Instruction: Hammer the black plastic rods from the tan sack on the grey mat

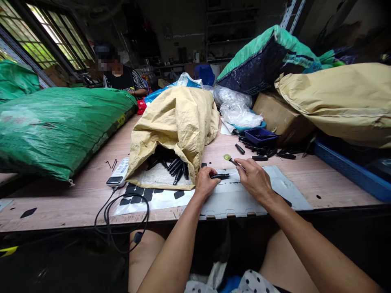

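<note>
My left hand (207, 181) is closed round the end of a slim black plastic piece (222, 176), just above a grey-white sheet (244, 199). In my right hand (254, 176) is a metal-shafted tool (234, 162) with a round yellowish-green head, pointing up and left. The tool's head is apart from the black piece. Left of my hands, a beige woven sack (171, 118) lies with its mouth towards me, and several black pieces (177, 167) show inside it. More loose black pieces (259, 158) are scattered beyond my right hand.
A white power bank (119, 173) with a coiled black cable (106, 215) is at left. A large green sack (61, 130), a purple tray (261, 136), a cardboard box (281, 116) and a blue basket (345, 169) surround the workspace. Across the table sits another person (122, 79).
</note>
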Demonstrator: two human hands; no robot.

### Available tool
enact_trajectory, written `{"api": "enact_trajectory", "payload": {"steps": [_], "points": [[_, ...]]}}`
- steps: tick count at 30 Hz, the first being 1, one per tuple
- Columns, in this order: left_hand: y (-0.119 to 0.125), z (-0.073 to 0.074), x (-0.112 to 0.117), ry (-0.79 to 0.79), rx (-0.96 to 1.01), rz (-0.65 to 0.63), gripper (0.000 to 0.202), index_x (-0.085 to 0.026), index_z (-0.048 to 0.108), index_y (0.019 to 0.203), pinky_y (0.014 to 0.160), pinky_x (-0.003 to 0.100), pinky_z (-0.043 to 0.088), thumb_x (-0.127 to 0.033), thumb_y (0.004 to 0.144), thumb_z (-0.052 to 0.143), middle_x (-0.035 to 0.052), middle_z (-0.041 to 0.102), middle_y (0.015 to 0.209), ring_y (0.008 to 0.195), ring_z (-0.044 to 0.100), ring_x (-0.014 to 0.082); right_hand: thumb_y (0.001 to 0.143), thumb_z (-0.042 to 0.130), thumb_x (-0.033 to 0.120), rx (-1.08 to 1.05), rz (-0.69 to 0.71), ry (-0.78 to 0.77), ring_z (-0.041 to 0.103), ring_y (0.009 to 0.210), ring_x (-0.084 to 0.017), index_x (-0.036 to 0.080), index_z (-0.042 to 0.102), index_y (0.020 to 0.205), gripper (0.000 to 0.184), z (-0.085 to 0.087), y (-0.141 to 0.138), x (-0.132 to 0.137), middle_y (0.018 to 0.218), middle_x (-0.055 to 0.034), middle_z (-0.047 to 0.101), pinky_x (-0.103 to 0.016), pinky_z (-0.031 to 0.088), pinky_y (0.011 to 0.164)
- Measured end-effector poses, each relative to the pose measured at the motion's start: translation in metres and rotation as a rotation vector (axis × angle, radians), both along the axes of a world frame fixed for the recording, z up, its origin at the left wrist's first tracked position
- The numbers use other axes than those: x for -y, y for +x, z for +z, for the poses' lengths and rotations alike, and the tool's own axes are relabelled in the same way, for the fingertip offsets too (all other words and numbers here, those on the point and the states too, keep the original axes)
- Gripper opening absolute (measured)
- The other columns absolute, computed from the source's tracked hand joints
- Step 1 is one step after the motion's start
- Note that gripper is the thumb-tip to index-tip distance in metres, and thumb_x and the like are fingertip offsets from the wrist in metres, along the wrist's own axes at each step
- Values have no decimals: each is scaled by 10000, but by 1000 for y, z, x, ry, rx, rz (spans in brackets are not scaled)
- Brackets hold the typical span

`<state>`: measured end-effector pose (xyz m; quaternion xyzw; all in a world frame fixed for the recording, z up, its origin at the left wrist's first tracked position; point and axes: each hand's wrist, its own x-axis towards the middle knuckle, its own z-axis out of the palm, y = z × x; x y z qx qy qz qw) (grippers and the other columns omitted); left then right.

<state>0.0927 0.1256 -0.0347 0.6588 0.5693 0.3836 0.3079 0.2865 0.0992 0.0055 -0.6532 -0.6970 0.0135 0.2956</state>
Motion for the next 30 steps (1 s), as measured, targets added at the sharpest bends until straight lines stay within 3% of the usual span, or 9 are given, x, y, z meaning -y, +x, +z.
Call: {"api": "enact_trajectory", "payload": {"steps": [4, 10, 23, 27, 30], "points": [[-1, -1, 0, 22, -20, -2, 232, -168, 679, 790, 775, 273, 422, -45, 646, 813, -19, 584, 823, 815, 547, 150, 966, 550, 237, 136, -76, -94, 607, 926, -199, 280, 721, 1226, 315, -20, 6, -23, 1047, -57, 669, -297, 395, 701], [-1, -5, 0, 36, -25, -12, 220, -170, 688, 808, 762, 276, 420, -64, 659, 811, -13, 584, 832, 815, 539, 153, 957, 563, 228, 234, -117, -6, 527, 966, -218, 245, 724, 1203, 294, -48, 5, -32, 1007, -79, 635, -321, 336, 767], [-1, -8, -1, 69, -75, -33, 195, -184, 701, 849, 836, 308, 442, -92, 697, 781, 1, 594, 859, 851, 545, 173, 954, 554, 265, 283, -155, 4, 506, 973, -235, 217, 722, 1112, 236, -49, 2, -31, 1020, -88, 629, -341, 298, 761], [-3, 6, 13, 60, 43, -117, 146, -199, 711, 925, 872, 316, 446, -185, 783, 741, 15, 635, 928, 889, 557, 182, 957, 545, 266, 274, -154, -20, 508, 988, -236, 206, 720, 1109, 240, -48, 2, -32, 1050, -95, 632, -338, 315, 776], [-11, 28, 52, -127, 332, -318, 221, -204, 708, 1051, 859, 302, 463, -345, 884, 677, 32, 682, 981, 899, 592, 182, 954, 544, 263, 280, -151, -25, 512, 995, -240, 201, 717, 1110, 241, -47, 2, -32, 1062, -101, 634, -340, 323, 782]]}}
